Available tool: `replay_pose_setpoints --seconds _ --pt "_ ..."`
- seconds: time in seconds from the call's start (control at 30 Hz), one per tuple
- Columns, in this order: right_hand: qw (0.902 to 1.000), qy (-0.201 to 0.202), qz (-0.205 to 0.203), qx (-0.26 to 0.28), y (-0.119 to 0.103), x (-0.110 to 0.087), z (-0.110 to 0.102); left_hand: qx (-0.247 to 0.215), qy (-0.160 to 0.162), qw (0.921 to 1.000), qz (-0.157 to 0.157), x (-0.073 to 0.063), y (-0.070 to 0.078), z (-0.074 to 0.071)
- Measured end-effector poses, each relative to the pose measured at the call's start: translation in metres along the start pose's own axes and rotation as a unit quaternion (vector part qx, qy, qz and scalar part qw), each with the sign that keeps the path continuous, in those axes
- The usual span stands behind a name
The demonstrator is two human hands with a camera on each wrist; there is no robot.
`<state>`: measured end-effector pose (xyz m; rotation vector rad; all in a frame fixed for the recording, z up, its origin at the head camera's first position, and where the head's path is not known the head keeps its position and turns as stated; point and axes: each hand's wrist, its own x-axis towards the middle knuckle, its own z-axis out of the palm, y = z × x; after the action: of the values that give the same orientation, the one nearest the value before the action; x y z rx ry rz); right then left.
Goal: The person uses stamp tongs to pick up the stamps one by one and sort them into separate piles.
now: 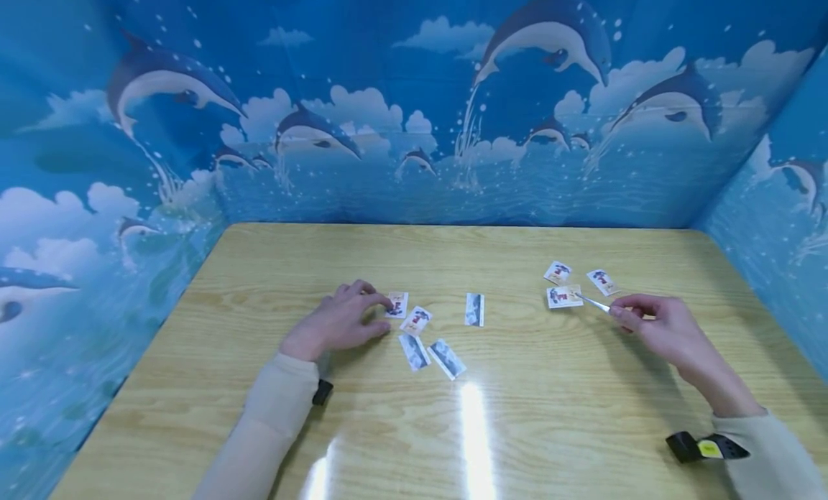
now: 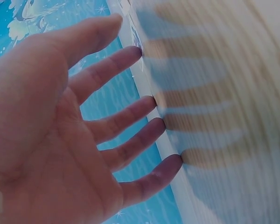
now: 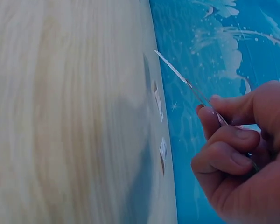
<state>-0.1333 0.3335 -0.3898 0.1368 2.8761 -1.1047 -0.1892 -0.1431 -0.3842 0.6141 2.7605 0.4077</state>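
My right hand [image 1: 660, 327] pinches a slim stick-like tool [image 3: 172, 67] with a pale, narrow tip and a clearer shaft; its exact kind cannot be told. In the head view the tip appears over the right end of a small picture card [image 1: 561, 297]; whether it touches cannot be told. My left hand [image 1: 343, 318] is spread low, fingertips on the wooden table [image 2: 214, 140]. Its index fingertip meets the edge of a card with a coloured figure [image 1: 398, 306]. Overlapping or touching that one lies a similar card [image 1: 417, 319].
Two grey picture cards [image 1: 414, 353] [image 1: 447, 358] lie nearer me, and a third grey card [image 1: 475, 309] lies mid-table. Two more figure cards [image 1: 558, 272] [image 1: 603, 281] lie by the tool. A dolphin-print backdrop [image 1: 414, 191] borders the table's far edge and sides.
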Motion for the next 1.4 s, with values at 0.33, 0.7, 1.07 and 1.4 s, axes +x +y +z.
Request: replay_pose_setpoints --seconds 0.33,0.7,1.07,1.4 --pt "0.9997 -0.008 0.011 0.019 0.018 -0.001 -0.009 0.015 -0.005 0.9999 -0.007 0.004 0.003 -0.001" --pt "0.9995 -0.011 0.029 0.004 0.023 0.005 -0.015 0.021 -0.009 0.9996 -0.017 0.006 0.004 0.000" --pt "0.9982 -0.016 0.031 -0.048 0.027 0.021 -0.017 0.023 -0.007 0.9996 -0.015 0.006 0.004 0.001" --pt "0.9981 -0.013 0.031 -0.051 0.036 0.031 -0.021 0.019 -0.005 0.9998 -0.006 0.005 0.001 -0.001"
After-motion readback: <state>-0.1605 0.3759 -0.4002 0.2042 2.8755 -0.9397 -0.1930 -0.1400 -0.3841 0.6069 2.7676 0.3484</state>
